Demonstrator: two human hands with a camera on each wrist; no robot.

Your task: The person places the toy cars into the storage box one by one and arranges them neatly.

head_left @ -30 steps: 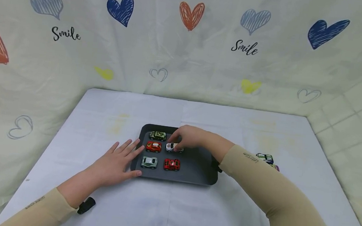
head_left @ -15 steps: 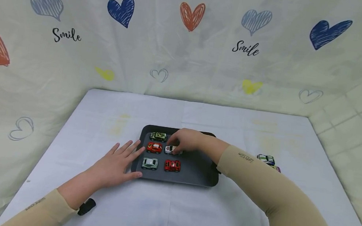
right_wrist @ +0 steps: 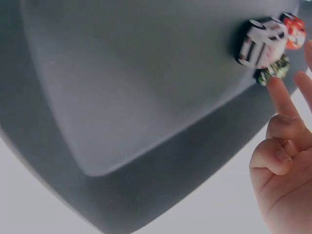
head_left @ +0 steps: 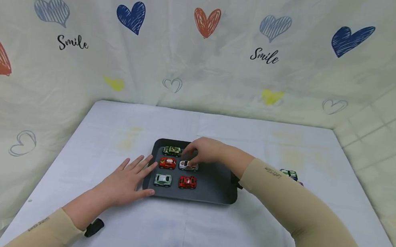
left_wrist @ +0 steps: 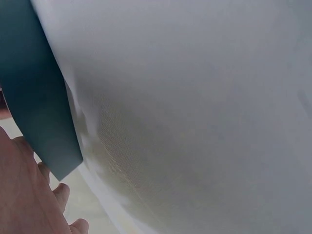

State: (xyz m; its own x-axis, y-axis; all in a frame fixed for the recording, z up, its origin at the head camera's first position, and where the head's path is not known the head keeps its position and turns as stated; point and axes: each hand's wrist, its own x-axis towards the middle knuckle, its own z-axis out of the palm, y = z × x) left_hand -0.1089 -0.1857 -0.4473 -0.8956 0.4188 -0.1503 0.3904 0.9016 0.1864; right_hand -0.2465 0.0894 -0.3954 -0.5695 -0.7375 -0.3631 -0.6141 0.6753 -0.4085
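A dark grey tray (head_left: 212, 193) lies on the table with several toy cars on its left half. My left hand (head_left: 123, 182) rests with fingers spread at the tray's left rim. My right hand (head_left: 207, 150) is over the white toy car (head_left: 188, 165), its thumb tip overlapping the roof in the head view. In the right wrist view the white car stands apart from the loosely parted fingers. Left of it is an orange-red car (head_left: 167, 163); the camouflage car (head_left: 171, 151) sits behind, and a silver car (head_left: 162, 180) and a red car (head_left: 187, 182) in front.
Beyond the tray to the right, a green-and-white toy car (head_left: 289, 174) stands on the white-covered table (head_left: 157, 232), another partly hidden behind my right sleeve (head_left: 278, 188). A printed cloth (head_left: 225, 70) hangs behind the table.
My right fingers have loosened and lifted off the white toy car, which now shows almost whole. It stays on the tray beside the orange-red car. My left hand has kept its place.
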